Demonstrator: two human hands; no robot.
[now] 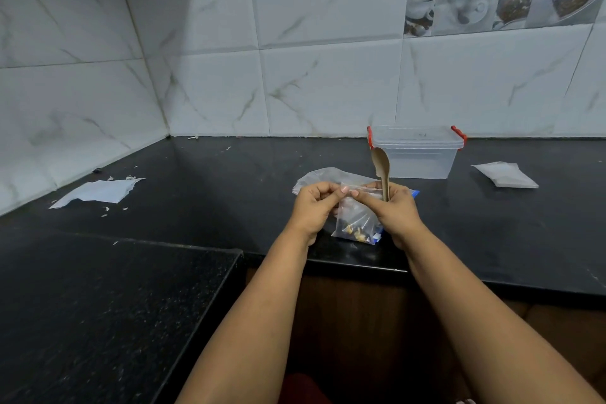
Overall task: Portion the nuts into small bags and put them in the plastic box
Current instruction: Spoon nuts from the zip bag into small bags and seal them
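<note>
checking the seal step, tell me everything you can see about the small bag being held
The small bag is a clear, thin plastic zip pouch, hanging upright just above the front edge of the black counter. Mixed nuts, pale and dark pieces, sit in its bottom; the upper part looks empty and crinkled. The left hand and right hand both pinch its top strip, fingertips meeting at the middle. The right hand also grips a wooden spoon, bowl up. Whether the zip is fully closed cannot be told.
</note>
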